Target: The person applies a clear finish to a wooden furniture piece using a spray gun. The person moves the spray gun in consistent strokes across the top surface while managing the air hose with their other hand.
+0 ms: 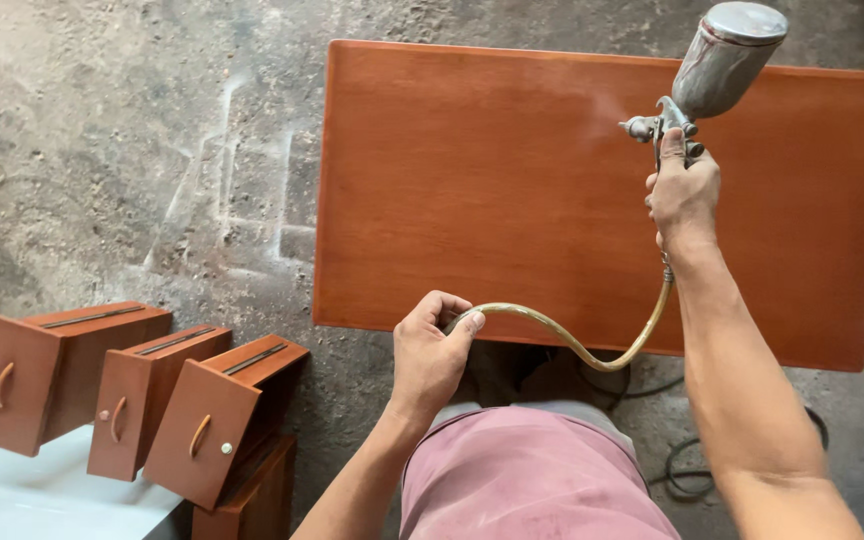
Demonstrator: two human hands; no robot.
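Note:
My right hand (684, 192) grips the handle of a metal spray gun (697, 85) with a round cup on top, held over the right part of a large reddish-brown wooden panel (492, 190). The nozzle points left and a faint mist hangs in front of it. A yellowish hose (592, 352) runs from the gun's base down and left to my left hand (430, 352), which is closed around it near the panel's near edge.
Three reddish-brown drawers (117, 395) with curved handles stand upright at the lower left, partly on a pale grey surface (32, 495). The dusty concrete floor (152, 150) shows whitish overspray marks. A dark cable (687, 475) lies on the floor at lower right.

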